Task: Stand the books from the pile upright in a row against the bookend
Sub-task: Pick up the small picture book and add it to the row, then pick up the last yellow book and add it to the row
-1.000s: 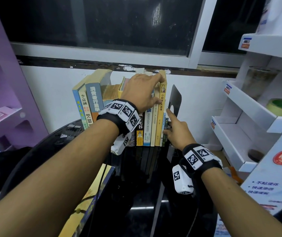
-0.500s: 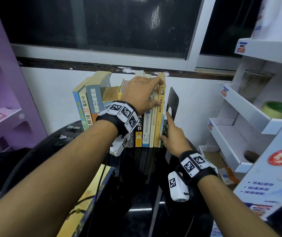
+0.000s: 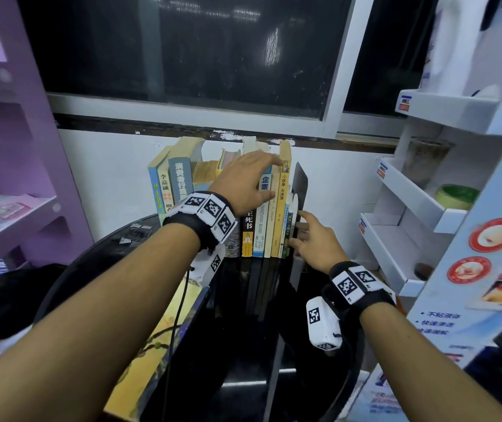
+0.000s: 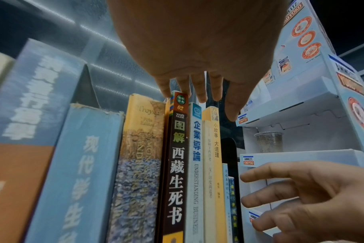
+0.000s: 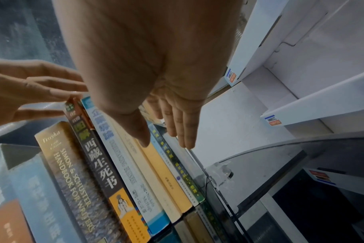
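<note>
Row of books (image 3: 261, 214) stood upright under the left hand (image 3: 245, 181), whose spread fingers rested on their tops. The right hand (image 3: 315, 242), relaxed and holding nothing, lay beside the black bookend (image 3: 300, 184), with a white shelf unit (image 3: 395, 220) to its right. Both hands' positions matched a second earlier.

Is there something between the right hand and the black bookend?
Nothing visible. The right hand reaches the bookend directly, at the right end of the row of books; whether its fingers already touch the plate is unclear.

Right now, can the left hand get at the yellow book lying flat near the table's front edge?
Probably yes: the left hand rests open on the upright books, holding nothing, and nothing covers the yellow book.
</note>
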`<action>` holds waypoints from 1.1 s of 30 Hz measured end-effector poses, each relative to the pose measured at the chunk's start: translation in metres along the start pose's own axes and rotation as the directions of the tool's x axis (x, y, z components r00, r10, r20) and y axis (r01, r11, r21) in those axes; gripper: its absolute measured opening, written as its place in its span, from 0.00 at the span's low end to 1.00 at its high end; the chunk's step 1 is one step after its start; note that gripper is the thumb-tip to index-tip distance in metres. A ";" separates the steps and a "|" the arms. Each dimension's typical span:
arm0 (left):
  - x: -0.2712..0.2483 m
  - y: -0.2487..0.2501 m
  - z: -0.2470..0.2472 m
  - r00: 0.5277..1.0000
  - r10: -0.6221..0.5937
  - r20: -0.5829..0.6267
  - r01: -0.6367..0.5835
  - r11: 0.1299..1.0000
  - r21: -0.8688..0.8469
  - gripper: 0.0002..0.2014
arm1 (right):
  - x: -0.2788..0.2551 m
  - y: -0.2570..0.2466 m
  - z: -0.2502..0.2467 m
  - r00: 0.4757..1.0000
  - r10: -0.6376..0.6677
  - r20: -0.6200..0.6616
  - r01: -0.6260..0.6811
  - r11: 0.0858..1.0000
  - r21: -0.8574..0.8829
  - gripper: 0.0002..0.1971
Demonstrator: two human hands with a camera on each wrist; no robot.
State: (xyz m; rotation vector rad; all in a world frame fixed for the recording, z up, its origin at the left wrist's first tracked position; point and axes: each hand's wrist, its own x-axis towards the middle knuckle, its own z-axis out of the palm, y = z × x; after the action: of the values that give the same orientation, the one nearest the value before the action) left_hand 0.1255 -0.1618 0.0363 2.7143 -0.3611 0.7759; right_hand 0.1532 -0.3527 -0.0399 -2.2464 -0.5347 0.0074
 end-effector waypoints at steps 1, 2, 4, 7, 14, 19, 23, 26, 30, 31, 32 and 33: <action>-0.005 0.001 -0.001 1.000 0.002 -0.009 -0.002 1.000 -0.008 0.27 | -0.004 -0.002 -0.002 1.000 0.003 -0.004 -0.003 1.000 -0.002 0.31; -0.011 0.002 -0.002 1.000 0.007 -0.013 -0.007 1.000 -0.008 0.27 | -0.008 -0.005 -0.003 1.000 0.007 -0.008 -0.007 1.000 -0.006 0.30; -0.024 0.004 -0.003 1.000 0.010 -0.007 -0.010 1.000 0.001 0.27 | -0.015 -0.009 -0.005 1.000 0.023 -0.005 -0.023 1.000 -0.021 0.30; -0.044 0.005 -0.005 0.999 -0.032 0.027 0.032 0.999 -0.001 0.28 | -0.025 -0.018 -0.004 0.998 0.047 0.048 -0.045 0.998 -0.036 0.29; -0.105 -0.003 -0.012 0.961 -0.220 0.167 0.233 0.970 -0.061 0.28 | -0.048 -0.043 0.021 0.980 0.085 0.179 -0.083 0.996 -0.015 0.28; -0.149 -0.025 -0.020 0.800 -0.454 0.393 0.510 0.859 -0.048 0.33 | -0.062 -0.062 0.053 0.944 0.111 0.312 -0.101 0.994 -0.048 0.29; -0.181 -0.054 -0.016 0.636 -0.599 0.486 0.684 0.730 0.004 0.45 | -0.070 -0.077 0.079 0.908 0.142 0.395 -0.112 0.989 -0.099 0.33; -0.201 -0.073 -0.015 0.531 -0.668 0.522 0.767 0.641 0.040 0.39 | -0.072 -0.085 0.101 0.897 0.153 0.414 -0.107 0.986 -0.130 0.35; -0.217 -0.084 -0.018 0.441 -0.704 0.556 0.839 0.543 0.023 0.41 | -0.068 -0.093 0.126 0.883 0.160 0.441 -0.100 0.983 -0.155 0.39; -0.219 -0.087 -0.017 0.439 -0.715 0.544 0.842 0.539 0.031 0.42 | -0.067 -0.094 0.130 0.884 0.162 0.439 -0.100 0.982 -0.161 0.40; -0.221 -0.088 -0.017 0.437 -0.724 0.534 0.839 0.543 0.049 0.44 | -0.066 -0.095 0.134 0.885 0.164 0.436 -0.100 0.981 -0.166 0.41; -0.222 -0.089 -0.017 0.440 -0.728 0.525 0.832 0.551 0.066 0.45 | -0.065 -0.096 0.138 0.885 0.171 0.434 -0.105 0.980 -0.172 0.43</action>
State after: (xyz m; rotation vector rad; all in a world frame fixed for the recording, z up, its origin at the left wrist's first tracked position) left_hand -0.0371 -0.0383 -0.0898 2.3929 0.7019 -0.2510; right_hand 0.0339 -0.2228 -0.0744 -2.4274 -0.6296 0.5916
